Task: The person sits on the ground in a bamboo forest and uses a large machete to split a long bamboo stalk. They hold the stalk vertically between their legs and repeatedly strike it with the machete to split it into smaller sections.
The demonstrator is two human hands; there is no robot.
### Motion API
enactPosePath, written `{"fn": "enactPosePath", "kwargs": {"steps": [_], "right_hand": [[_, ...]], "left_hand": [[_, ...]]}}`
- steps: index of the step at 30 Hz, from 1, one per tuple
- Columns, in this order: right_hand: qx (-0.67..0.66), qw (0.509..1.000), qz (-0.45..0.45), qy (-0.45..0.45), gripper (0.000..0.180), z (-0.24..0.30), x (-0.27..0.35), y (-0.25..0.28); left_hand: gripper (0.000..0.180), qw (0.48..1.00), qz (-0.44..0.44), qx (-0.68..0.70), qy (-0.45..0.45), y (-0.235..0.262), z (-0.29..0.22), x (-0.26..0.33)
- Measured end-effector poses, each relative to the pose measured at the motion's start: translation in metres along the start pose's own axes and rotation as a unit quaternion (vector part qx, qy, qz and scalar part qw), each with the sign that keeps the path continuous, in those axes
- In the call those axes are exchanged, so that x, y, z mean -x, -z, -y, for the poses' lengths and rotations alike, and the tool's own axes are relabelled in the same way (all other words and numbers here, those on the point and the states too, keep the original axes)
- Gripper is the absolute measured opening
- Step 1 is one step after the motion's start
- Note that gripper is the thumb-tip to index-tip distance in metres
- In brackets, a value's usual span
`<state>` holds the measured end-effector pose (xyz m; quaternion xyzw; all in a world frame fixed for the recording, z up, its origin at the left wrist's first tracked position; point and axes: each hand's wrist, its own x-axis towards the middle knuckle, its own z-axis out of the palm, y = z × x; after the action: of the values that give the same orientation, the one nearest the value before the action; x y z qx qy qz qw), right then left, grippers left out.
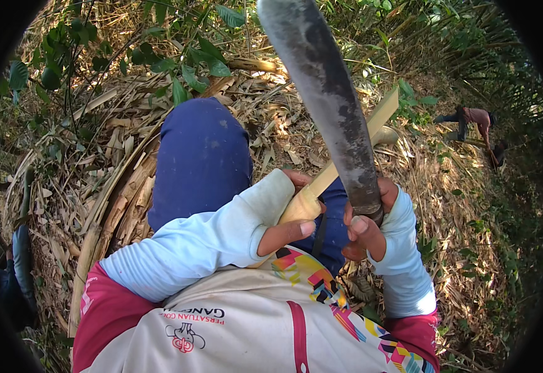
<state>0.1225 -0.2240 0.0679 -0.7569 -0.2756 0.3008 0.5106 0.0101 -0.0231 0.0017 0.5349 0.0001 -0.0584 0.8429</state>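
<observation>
My right hand (377,233) is wrapped round the handle end of a machete (327,93). Its broad, dark-stained blade rises up and to the left, past the top of the view. In my left hand (281,214) lies a pale split bamboo strip (302,206), thumb on the near side and fingers round the far side. The strip slants up to the right and passes behind the blade, its far tip showing beyond. Both hands wear light blue sleeve covers that leave the fingers bare. Much of the machete's handle is hidden in my grip.
My bent knee (203,155) in blue trousers is just ahead. Dry leaves and husks (284,133) litter the ground, with a long curved bamboo piece (107,217) at left. Leafy branches (191,62) hang ahead. One person (475,118) bends over at far right; another (20,261) is at the left edge.
</observation>
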Motion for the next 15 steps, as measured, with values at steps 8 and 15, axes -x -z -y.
{"fn": "enactPosePath", "kwargs": {"steps": [8,15], "right_hand": [[-0.108,0.988,-0.104,0.026,0.046,-0.002,-0.011,-0.044],[-0.137,0.975,-0.157,0.077,0.043,-0.009,-0.023,-0.069]], "left_hand": [[0.062,0.962,-0.119,-0.205,-0.136,0.006,0.022,-0.005],[0.063,0.954,-0.117,-0.177,-0.212,0.001,0.032,-0.009]]}}
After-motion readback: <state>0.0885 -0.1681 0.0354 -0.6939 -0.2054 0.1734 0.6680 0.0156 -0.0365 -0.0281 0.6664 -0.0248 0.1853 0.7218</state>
